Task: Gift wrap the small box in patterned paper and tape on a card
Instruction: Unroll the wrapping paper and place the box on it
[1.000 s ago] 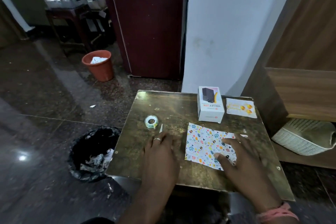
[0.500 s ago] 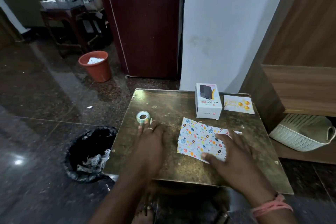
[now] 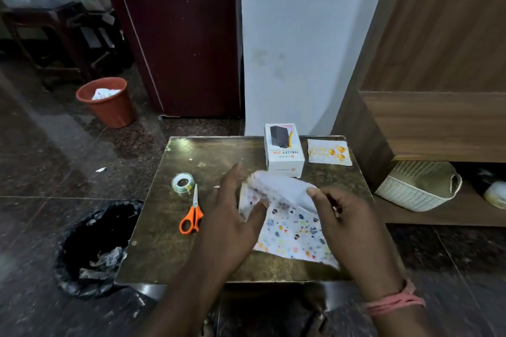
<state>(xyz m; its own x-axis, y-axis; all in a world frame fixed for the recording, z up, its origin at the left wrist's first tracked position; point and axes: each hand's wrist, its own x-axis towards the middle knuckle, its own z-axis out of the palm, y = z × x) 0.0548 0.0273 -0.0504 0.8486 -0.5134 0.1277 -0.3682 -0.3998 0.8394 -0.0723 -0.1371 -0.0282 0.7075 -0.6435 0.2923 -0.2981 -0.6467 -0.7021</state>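
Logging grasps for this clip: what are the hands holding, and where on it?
Both hold the patterned wrapping paper sheet: left hand at its lifted left edge, right hand pinching the folded-over far edge.

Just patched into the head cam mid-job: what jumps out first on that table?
Both hands are lifting the patterned paper at the table's near right, left hand and right hand pinching its folded-over edge. Behind it stands the white box, unwrapped, the card beside it. Orange scissors and a tape roll lie left.

1. Head view – worn on the person's head, it looks forward and steeply down, close over the small table (image 3: pixel 169 227).
2. Wide-angle – floor, wall and door surround it.
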